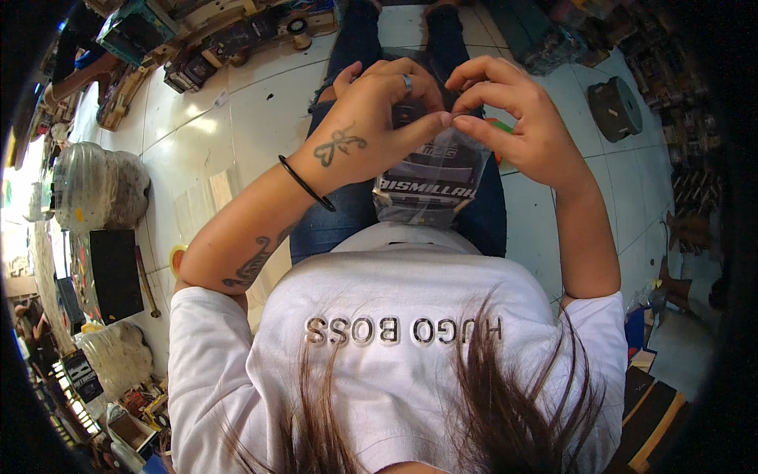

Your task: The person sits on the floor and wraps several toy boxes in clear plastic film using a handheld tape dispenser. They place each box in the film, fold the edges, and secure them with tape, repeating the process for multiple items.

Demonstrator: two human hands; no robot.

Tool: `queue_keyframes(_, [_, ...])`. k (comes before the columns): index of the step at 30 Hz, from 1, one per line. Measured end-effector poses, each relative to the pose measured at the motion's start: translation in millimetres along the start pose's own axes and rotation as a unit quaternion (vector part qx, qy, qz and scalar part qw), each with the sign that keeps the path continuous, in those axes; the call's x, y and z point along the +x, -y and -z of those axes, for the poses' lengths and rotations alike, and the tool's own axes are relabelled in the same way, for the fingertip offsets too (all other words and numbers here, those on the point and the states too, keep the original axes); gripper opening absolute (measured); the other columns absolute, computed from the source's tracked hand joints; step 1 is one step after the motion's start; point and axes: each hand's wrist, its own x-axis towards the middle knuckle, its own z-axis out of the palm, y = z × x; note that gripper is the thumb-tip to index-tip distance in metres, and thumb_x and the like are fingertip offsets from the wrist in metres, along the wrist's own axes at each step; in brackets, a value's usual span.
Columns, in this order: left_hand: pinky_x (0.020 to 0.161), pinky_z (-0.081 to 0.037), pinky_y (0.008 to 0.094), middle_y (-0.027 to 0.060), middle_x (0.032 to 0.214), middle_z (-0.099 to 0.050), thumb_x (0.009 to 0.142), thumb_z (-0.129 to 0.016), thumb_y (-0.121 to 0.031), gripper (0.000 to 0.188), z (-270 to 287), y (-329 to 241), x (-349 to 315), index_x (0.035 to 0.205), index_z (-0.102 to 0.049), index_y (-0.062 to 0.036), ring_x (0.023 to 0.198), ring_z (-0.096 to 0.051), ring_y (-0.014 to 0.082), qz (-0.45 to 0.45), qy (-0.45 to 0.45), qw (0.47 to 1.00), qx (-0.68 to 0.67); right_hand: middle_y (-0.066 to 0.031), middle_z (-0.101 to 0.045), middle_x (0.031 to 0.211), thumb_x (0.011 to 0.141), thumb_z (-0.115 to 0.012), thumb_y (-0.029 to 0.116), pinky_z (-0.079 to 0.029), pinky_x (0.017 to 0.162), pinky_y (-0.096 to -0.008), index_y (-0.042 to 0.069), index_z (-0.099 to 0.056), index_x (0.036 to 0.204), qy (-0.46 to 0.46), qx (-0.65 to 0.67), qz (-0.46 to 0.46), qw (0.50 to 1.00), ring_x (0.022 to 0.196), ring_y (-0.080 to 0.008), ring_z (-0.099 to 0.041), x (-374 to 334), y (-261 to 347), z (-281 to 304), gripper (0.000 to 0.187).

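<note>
On my lap, between my thighs, stands a dark boxy item (422,178) with white printing, wrapped in clear plastic (466,162). Above its far part my two hands meet, the thumb tips nearly touching. My left hand (391,107), with a ring on one finger, is closed, its fingers curled over the far side of the wrapping. My right hand (513,110) pinches with thumb and forefinger beside the left thumb. What lies in either grip is too small or hidden to make out.
White floor tiles (260,99) surround my legs. At the far left stand wooden model trucks (237,35). Rolls of clear plastic (103,186) and a dark panel (116,272) are on the left. A dark green round container (614,109) sits at the right.
</note>
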Motion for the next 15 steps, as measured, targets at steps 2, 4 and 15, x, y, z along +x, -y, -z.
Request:
queue_keyframes(2, [0.096,-0.038,0.0371,0.0023,0.097,-0.061,0.084,-0.069,-0.022,0.017,0.9,-2.8,0.0,0.083,-0.064,-0.0054,0.094,-0.059,0.0165,0.031,0.010,0.999,-0.011,-0.0083,-0.061,0.098,0.081,-0.066,0.021,-0.042,0.085,-0.0367,0.003,-0.065,0.083,-0.001,0.006,-0.004,1.000,0.096,-0.0254,-0.056,-0.4,0.5,0.2,0.018])
queue_keyframes(4, [0.102,-0.028,0.0448,0.0001,0.101,-0.060,0.084,-0.069,-0.023,0.015,2.3,-5.5,-0.2,0.083,-0.065,-0.0083,0.101,-0.058,0.0163,-0.007,0.011,0.998,0.061,-0.0079,-0.061,0.099,0.081,-0.066,0.020,-0.042,0.086,-0.0375,0.003,-0.065,0.083,0.016,0.040,-0.031,0.999,0.097,-0.0257,-0.056,-0.9,1.0,-0.7,0.018])
queue_keyframes(15, [0.108,-0.011,0.0569,-0.0033,0.111,-0.059,0.088,-0.064,-0.030,0.015,10.9,-6.2,6.2,0.088,-0.066,-0.0151,0.113,-0.053,0.0165,-0.014,0.058,0.991,0.122,-0.0099,-0.058,0.108,0.080,-0.068,0.022,-0.044,0.088,-0.0360,0.003,-0.066,0.085,-0.011,0.050,-0.033,0.998,0.103,-0.0261,-0.056,-2.1,-2.7,-3.6,0.019])
